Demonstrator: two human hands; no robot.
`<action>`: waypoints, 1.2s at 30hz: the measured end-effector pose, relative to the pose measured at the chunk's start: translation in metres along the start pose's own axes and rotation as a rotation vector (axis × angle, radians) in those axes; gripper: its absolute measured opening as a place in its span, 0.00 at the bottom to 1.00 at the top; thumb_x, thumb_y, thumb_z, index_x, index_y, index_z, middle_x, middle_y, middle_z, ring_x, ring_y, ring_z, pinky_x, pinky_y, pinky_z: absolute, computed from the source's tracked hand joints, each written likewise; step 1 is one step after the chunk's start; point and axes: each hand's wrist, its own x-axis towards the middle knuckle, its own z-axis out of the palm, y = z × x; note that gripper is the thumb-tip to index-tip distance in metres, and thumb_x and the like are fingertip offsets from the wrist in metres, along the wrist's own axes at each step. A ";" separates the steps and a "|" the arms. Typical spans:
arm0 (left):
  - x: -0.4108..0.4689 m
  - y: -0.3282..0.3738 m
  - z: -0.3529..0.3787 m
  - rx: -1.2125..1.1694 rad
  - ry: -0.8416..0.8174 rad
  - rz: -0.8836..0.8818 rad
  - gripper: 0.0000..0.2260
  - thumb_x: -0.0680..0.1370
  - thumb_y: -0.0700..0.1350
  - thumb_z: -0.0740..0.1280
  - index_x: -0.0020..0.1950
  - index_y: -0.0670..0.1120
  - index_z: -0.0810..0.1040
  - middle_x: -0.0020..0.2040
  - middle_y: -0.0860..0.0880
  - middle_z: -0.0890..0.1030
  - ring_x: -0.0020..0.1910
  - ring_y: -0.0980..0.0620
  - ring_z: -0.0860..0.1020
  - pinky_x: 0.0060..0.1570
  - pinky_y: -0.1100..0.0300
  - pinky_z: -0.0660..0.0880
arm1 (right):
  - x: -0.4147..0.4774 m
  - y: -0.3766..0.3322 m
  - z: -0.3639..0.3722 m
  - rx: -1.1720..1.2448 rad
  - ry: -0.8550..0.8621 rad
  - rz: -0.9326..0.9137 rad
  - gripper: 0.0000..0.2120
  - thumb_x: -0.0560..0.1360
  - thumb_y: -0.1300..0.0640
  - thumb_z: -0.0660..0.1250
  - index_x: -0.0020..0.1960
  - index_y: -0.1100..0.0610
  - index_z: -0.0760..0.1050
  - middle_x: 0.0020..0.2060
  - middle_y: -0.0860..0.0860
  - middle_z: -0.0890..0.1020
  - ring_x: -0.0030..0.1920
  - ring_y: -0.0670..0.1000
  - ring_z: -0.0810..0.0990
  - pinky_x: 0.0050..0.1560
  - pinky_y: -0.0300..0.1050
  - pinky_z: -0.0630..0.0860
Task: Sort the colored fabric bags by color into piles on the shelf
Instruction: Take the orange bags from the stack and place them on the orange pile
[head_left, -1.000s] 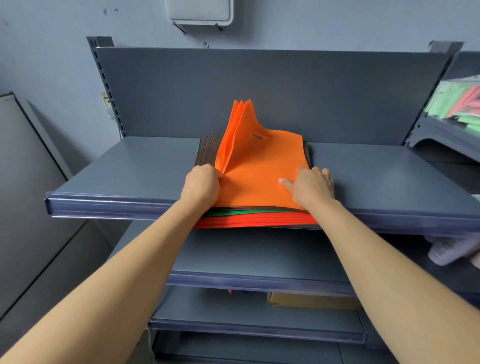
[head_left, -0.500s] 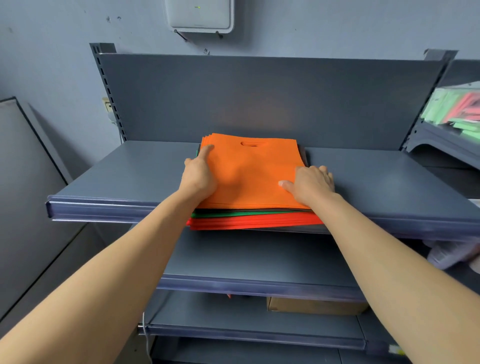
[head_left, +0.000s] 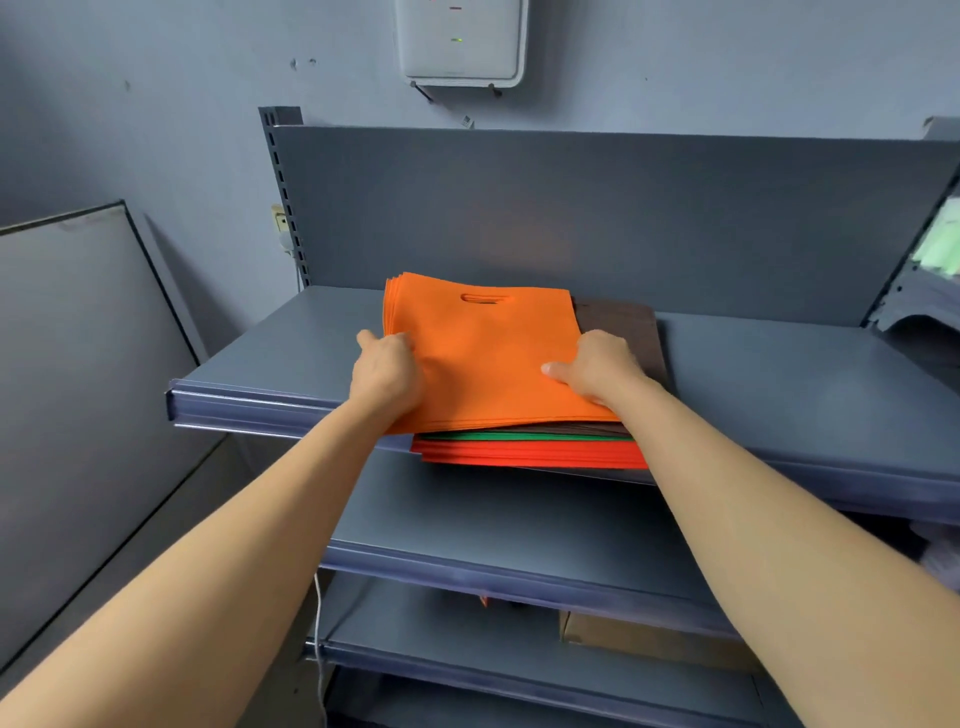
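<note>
A sheaf of flat orange non-woven fabric bags (head_left: 488, 358) with a cut-out handle slot lies on top of a mixed stack near the middle of the top grey metal shelf board (head_left: 270, 364). It sits a little toward the board's left, so it overhangs the stack on that side. The left hand (head_left: 387, 371) grips the sheaf's left edge, fingers curled round it. The right hand (head_left: 605, 366) holds the right edge — thumb pressed flat on the orange top, fingers tucked out of sight beneath.

Under the orange lie dark brown fabric bags (head_left: 621, 322), uncovered toward the board's right. Below them come thin green fabric bags (head_left: 519, 435) and, at the bottom, red fabric bags (head_left: 530, 454) — these jut past the board's front lip. Above the board a white plastic wall box (head_left: 462, 41) hangs on the wall. Below the board, on a lower shelf, sits a brown cardboard box (head_left: 649, 642).
</note>
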 end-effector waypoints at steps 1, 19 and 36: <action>-0.001 -0.001 -0.001 -0.014 0.013 0.001 0.15 0.78 0.37 0.55 0.63 0.39 0.73 0.63 0.39 0.64 0.42 0.36 0.73 0.51 0.50 0.71 | 0.001 0.000 -0.002 0.077 -0.016 0.000 0.24 0.76 0.49 0.67 0.65 0.63 0.71 0.64 0.59 0.74 0.64 0.59 0.72 0.57 0.48 0.71; -0.080 -0.040 -0.070 0.124 0.542 0.021 0.18 0.70 0.27 0.56 0.58 0.37 0.72 0.55 0.39 0.64 0.39 0.42 0.69 0.41 0.52 0.69 | -0.049 -0.085 0.014 0.087 0.230 -0.646 0.17 0.79 0.63 0.57 0.68 0.59 0.67 0.64 0.59 0.67 0.53 0.65 0.76 0.48 0.52 0.72; -0.300 -0.178 -0.216 0.293 0.858 -0.448 0.23 0.70 0.26 0.57 0.63 0.39 0.72 0.62 0.41 0.63 0.37 0.43 0.68 0.40 0.51 0.70 | -0.260 -0.243 0.066 0.422 0.103 -1.159 0.18 0.77 0.64 0.61 0.67 0.58 0.72 0.57 0.61 0.73 0.52 0.65 0.76 0.53 0.52 0.72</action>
